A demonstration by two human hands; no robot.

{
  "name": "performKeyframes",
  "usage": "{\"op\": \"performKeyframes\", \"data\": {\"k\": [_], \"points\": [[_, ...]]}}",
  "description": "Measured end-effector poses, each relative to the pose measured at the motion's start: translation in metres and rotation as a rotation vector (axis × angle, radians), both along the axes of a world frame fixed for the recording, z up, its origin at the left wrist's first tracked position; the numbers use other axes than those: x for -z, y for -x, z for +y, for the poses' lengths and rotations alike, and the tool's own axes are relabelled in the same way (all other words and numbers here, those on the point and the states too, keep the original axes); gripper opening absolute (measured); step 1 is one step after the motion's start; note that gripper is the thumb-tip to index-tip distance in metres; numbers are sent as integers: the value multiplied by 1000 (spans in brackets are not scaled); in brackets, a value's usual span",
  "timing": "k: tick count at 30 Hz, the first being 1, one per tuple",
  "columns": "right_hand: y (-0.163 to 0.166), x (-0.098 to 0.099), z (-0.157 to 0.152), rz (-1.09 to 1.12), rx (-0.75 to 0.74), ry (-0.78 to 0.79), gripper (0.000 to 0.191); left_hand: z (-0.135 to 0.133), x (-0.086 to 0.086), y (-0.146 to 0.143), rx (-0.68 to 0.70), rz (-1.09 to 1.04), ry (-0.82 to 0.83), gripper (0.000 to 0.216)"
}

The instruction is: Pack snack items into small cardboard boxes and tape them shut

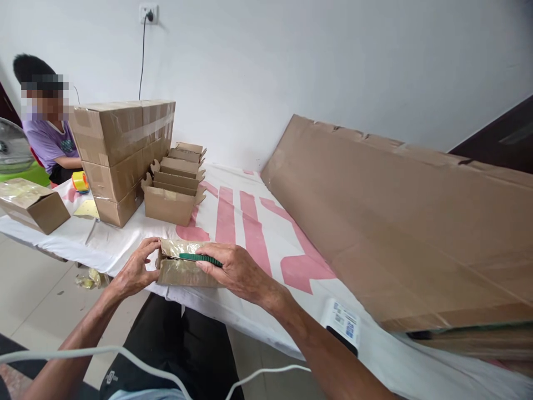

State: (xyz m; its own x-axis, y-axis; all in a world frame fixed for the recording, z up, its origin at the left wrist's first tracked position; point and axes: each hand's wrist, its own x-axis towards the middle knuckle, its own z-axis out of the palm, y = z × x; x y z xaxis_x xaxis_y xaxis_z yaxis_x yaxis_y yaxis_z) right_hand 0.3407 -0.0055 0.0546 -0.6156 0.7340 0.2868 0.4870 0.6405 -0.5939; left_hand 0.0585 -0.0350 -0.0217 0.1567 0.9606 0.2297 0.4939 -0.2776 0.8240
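Observation:
A small cardboard box (187, 275) with shiny clear tape over its top lies near the front edge of the cloth-covered table. My left hand (139, 266) grips its left end, fingers at the far corner and thumb at the near one. A green, ribbed-handled utility knife (202, 259) is pinched in my right hand (237, 272) above the seam between the top flaps. The knife lies nearly flat along that seam. Its blade is too small to make out, and my right hand hides the box's right end.
Open cardboard boxes (170, 205) stand in a row beyond, beside stacked taped boxes (119, 139). A taped box (35, 205) and a tape roll (80, 181) lie left. A large cardboard sheet (375, 222) leans at right. Another person (50, 133) sits at far left.

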Motion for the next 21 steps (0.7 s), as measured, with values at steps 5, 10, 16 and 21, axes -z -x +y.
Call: {"op": "performKeyframes", "data": {"k": [5,10,16,21], "points": [[3,-4,3,-66,0,-48,23,0,-3,-1,7,3,-1,55],[6,-11,5,-204,-4,-130,20,0,-4,-2,9,8,-3,54],[23,-28,8,-548,45,-251,22,4,-4,1,9,35,-11,56],[39,-44,13,-614,12,-308,18,9,-6,4,19,72,-11,58]]}}
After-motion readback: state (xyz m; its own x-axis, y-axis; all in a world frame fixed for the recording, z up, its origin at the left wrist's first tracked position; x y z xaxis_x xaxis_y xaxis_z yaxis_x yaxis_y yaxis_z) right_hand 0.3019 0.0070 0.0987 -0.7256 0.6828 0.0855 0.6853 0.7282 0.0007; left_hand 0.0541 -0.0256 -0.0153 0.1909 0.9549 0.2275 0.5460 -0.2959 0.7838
